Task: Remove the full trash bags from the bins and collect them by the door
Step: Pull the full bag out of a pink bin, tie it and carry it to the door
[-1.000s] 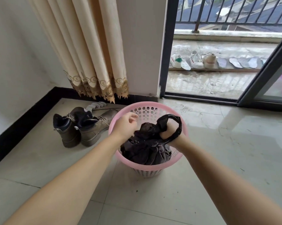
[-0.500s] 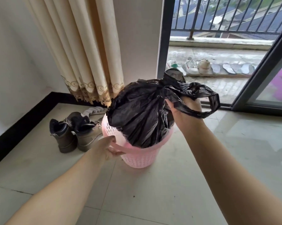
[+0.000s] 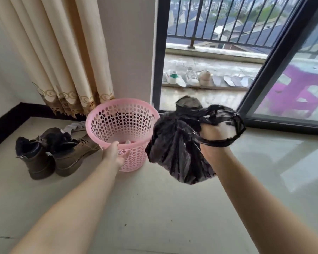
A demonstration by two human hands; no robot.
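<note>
Your right hand (image 3: 216, 133) is closed on the knotted top of the black trash bag (image 3: 176, 149), which hangs beside the pink bin (image 3: 121, 125) (your left hand (image 3: 114, 154) clasps its rim).

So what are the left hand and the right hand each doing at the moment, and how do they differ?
The left hand is low, gripping the near rim of the pink bin, which stands on the floor; the right hand is raised beside it, fist shut on the knotted neck of the black trash bag. The bin stays grounded; the bag hangs clear in the air. Both hands are closed on something.
</note>
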